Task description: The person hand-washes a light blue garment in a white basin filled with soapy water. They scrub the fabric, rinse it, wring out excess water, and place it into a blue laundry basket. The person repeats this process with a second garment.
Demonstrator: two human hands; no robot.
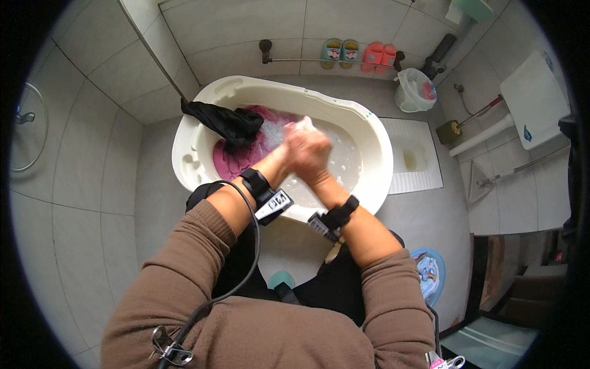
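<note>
My left hand [295,138] and my right hand [313,154] are pressed together above a white plastic baby bathtub [385,161]; both are blurred. Whether anything is between them cannot be told. Cloudy, sudsy water [341,150] lies in the tub below them. Left of my hands, a magenta cloth [235,161] lies partly in the water among foam. A black cloth [221,121] is draped over the tub's left rim and reaches down onto the magenta one.
A squat toilet [410,157] is set in the floor right of the tub. Beyond it stands a lined waste bin [415,92]. Slippers [341,51] hang on a wall rail. A blue basin [440,272] with clothes is beside my right elbow. A cable [257,244] runs along my left arm.
</note>
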